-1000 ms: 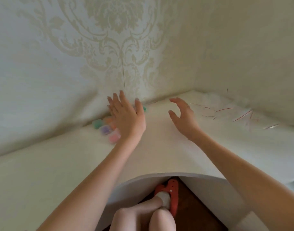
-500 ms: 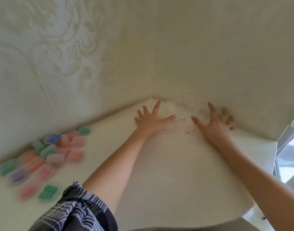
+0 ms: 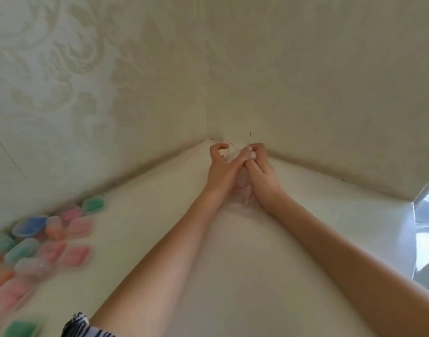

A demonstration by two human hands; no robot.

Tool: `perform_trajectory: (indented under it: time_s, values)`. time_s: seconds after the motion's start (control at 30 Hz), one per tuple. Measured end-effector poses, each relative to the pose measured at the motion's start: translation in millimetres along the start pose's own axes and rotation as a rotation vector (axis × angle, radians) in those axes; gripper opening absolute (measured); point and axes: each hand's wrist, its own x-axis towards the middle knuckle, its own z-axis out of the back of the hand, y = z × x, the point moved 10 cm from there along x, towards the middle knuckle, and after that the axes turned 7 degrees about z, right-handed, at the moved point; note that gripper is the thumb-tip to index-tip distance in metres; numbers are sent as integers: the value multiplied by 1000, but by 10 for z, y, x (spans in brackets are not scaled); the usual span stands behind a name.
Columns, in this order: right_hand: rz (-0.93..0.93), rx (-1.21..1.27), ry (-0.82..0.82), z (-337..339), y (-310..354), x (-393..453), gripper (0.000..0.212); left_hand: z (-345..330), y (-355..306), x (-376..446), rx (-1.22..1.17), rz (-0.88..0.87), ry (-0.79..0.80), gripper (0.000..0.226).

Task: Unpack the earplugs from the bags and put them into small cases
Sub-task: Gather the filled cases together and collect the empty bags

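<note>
Head view: left hand [image 3: 220,166] and right hand [image 3: 259,167] both curled tight on clear red-trimmed plastic bags [image 3: 235,152] in white surface [image 3: 140,227] corner, blurred pastel plastic cases [image 3: 38,242] far left.

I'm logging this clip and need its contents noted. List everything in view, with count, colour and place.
small cases: a blurred cluster, count unclear, in pink, green, blue and orange; on the table's left side by the wall.
clear bags: a bunch, count unclear, transparent with thin red strips; in the far corner, between the hands.
table: one, white; fills the lower frame.
walls: two, cream with a pale embossed pattern; meeting at the corner.
window: one, bright; right edge.
checked garment: one, dark and white; bottom edge.
left hand: fingers curled round the bags.
right hand: fingers curled round the bags.
</note>
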Motion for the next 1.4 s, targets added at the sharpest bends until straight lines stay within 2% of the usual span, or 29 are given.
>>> perform_trajectory:
  time_s: [0.07,0.13,0.23,0.33,0.4,0.47,0.53,0.6,0.7,0.77,0.83,0.93,1.03,1.13,1.17,1.27,1.3,1.4]
  values:
    - [14,19,-34,-3,59,-21,19,55,-45,-56,88,-52,-21,47]
    - [126,-86,-76,5,211,-42,28,153,-73,-106,84,-81,-65,35]
    - [206,-235,-174,134,278,-29,43,312,-22,-146,52,-34,-122,13]
    - [213,-370,-225,327,218,163,42,388,-18,-156,137,-43,-137,14]
    - [126,-501,-140,343,30,414,43,426,1,-120,188,-51,-172,17]
    - [11,-610,26,229,-228,593,42,438,27,-77,260,-54,-188,19]
    - [-104,-548,160,45,-427,606,41,431,9,-63,368,-60,-189,20]
    - [-142,-531,224,-104,-478,532,42,430,13,-46,448,-52,-195,21]
    - [-164,-292,144,-132,-356,429,43,431,30,-54,365,-42,-168,26]
    - [-230,-75,99,-115,-312,320,39,416,14,-58,328,-74,-149,42]
    - [-233,-26,122,-128,-242,158,40,364,-22,-71,351,-119,-102,56]
    - [-166,-33,243,-197,-141,-67,41,174,-11,-142,373,-101,71,29]
    - [-208,-7,346,-140,-8,-218,33,144,-2,-221,484,-72,53,26]
    - [-186,24,265,95,82,-291,24,216,-44,-309,501,-80,-12,23]
    - [-157,41,289,127,109,-357,32,257,-66,-348,486,-83,-42,24]
    - [-26,-187,551,-4,90,-675,105,370,-71,-444,450,-52,-120,30]
    - [16,-282,584,-43,88,-745,118,367,-56,-467,424,-35,-109,28]
    - [85,-277,453,-27,224,-757,128,185,-43,-633,397,6,52,23]
